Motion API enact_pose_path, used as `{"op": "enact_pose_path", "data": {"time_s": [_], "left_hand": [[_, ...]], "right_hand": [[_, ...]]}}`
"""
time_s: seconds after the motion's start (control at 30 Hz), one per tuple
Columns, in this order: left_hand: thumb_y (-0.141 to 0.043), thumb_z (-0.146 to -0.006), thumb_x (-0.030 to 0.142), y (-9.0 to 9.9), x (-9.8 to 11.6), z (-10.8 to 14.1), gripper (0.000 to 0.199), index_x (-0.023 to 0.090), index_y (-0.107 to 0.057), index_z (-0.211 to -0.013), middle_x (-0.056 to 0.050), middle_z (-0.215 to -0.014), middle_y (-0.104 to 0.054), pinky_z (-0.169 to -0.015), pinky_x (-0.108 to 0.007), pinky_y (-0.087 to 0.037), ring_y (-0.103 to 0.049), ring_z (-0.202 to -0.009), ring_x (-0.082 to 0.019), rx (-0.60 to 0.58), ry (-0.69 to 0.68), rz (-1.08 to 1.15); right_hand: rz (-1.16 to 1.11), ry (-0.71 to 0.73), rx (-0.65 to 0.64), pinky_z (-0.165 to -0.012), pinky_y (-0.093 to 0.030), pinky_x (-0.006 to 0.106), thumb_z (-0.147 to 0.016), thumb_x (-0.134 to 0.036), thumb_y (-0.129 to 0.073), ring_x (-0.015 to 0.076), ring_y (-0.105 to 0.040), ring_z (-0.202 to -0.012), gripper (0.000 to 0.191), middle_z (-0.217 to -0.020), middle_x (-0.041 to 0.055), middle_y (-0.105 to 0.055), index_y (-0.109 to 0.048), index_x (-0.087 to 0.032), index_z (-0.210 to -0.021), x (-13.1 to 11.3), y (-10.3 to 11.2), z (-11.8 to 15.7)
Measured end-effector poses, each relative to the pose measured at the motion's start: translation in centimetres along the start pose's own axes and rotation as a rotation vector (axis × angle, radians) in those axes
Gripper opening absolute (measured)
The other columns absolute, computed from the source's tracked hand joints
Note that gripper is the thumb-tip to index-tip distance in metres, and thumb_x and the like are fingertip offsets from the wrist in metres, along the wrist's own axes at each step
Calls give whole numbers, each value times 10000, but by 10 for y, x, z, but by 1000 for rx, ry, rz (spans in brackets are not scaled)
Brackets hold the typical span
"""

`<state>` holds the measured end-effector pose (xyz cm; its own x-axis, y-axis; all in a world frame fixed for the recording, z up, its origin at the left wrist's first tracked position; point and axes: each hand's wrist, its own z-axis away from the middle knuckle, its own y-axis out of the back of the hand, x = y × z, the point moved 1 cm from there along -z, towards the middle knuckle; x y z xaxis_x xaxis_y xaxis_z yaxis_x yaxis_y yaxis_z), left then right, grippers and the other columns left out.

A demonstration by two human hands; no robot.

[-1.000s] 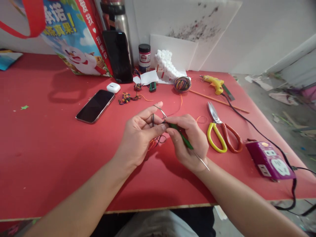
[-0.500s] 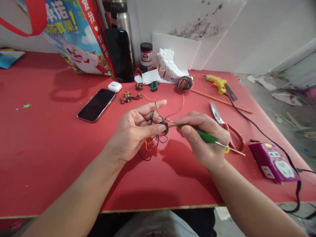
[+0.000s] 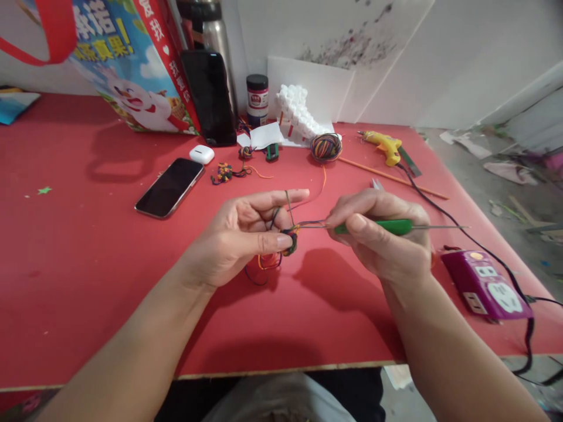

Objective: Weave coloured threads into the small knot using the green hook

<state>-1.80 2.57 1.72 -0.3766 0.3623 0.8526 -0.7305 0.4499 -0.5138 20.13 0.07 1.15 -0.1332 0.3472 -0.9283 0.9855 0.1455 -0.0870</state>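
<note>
Between its thumb and fingers, my left hand [image 3: 240, 234] pinches a small dark, multicoloured piece of crochet [image 3: 289, 241]. Its index finger is stretched out with a strand of yarn over it. My right hand [image 3: 380, 228] is closed around the green handle of a crochet hook [image 3: 389, 227]. The hook's thin shaft points left and meets the top of the crochet piece, with a yarn strand running alongside it. Loose orange and dark yarn [image 3: 268, 262] hangs below my left hand. A striped ball of yarn [image 3: 326, 147] lies farther back.
Behind my left hand are a phone [image 3: 169, 187], a white earbud case [image 3: 202, 154] and a small crocheted piece [image 3: 223, 172]. To the right are a yellow glue gun [image 3: 382, 145], a purple power strip [image 3: 486, 284] and a black cable. Scissors [image 3: 377, 184] are mostly hidden behind my right hand.
My right hand has moved right and slightly up, and the hook has turned from slanting to nearly level. My left index finger has straightened, and the scissors are now mostly covered.
</note>
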Motion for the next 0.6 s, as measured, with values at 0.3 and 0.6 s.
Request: {"op": "enact_pose_path", "data": {"time_s": [0.3, 0.6], "left_hand": [[-917, -702, 126, -9, -5, 1, 444, 195, -878, -1139, -4, -751, -657, -691, -277, -615, -654, -652, -122, 46, 17, -18], [-926, -687, 40, -17, -10, -1, 419, 204, -874, -1069, 25, -777, -663, -645, -191, -603, -643, -672, -79, 298, -183, -8]], "right_hand": [[-303, -132, -127, -439, -327, 257, -914, -392, -834, 73, -320, -426, 226, -523, -60, -483, -805, -189, -817, 11, -5, -8], [-450, -187, 112, -512, -430, 223, -971, -387, -781, 69, -348, -488, 195, -587, -63, -514, -791, -202, -912, 25, -40, 1]]}}
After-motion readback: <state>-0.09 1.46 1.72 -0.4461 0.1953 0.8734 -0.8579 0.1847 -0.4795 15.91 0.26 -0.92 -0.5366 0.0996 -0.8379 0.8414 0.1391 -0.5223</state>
